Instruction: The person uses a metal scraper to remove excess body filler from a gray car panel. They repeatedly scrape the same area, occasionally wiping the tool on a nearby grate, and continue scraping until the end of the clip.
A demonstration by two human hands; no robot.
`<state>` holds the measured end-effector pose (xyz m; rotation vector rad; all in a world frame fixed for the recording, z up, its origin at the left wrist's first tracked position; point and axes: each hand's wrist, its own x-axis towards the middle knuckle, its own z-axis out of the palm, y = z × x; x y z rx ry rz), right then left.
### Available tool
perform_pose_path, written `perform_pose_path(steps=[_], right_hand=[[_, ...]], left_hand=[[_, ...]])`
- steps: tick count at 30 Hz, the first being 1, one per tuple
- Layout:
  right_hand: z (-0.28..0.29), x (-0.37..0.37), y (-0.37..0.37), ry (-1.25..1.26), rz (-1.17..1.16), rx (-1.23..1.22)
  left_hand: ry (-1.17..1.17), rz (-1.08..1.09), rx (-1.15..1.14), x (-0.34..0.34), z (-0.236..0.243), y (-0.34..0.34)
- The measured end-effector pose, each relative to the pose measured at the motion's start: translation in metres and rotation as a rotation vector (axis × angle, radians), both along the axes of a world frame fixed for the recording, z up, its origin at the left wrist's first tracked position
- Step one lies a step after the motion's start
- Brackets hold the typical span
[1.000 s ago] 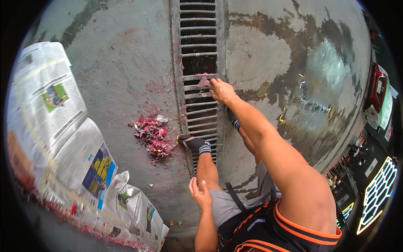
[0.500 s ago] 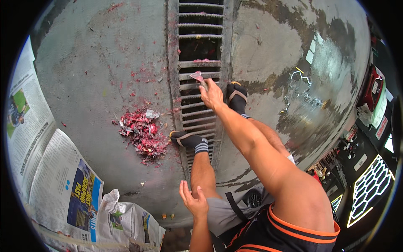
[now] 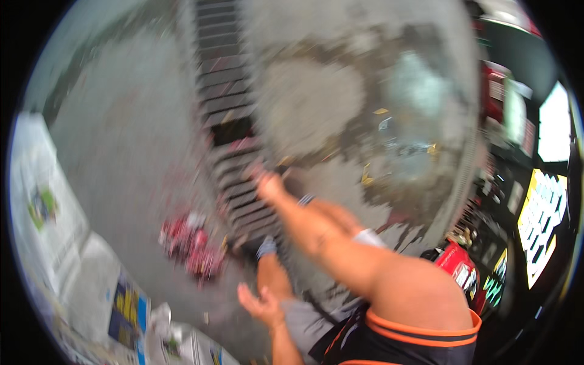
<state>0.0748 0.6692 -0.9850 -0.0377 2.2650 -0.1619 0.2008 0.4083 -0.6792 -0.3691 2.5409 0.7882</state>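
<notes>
My right hand (image 3: 269, 186) reaches out over the metal drain grate (image 3: 226, 94), its fingers closed on a small scraper (image 3: 254, 168). Motion smears the scraper; its tip looks reddish and points away from me above the bars. My left hand (image 3: 263, 308) is held in the air by my left knee with fingers stretched and nothing in it. Left of the grate, in front of my left foot, lies a heap of red and grey scraps (image 3: 191, 248) on the concrete floor (image 3: 121, 146).
Newspaper sheets (image 3: 73, 213) cover the left side. My sandalled feet stand by the grate, the left one (image 3: 248, 248) near the scraps. Wet stains and yellowish bits (image 3: 381, 111) mark the floor at right. Red and black equipment (image 3: 456, 267) and lit panels line the right edge.
The whole view has swung and blurred, shifting the grate leftward and tilting it. My right hand still holds the scraper over the bars; my left hand stays raised and open.
</notes>
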Motion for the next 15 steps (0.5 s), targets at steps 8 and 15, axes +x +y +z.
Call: perform_pose_path(steps=[8, 15], right_hand=[[0.339, -0.123, 0.044, 0.242, -0.743, -0.492], [0.506, -0.088, 0.130, 0.293, -0.774, -0.095]], left_hand=[[0.486, -0.088, 0.076, -0.054, 0.028, 0.002], [0.612, -0.087, 0.177, -0.122, 0.138, -0.051]])
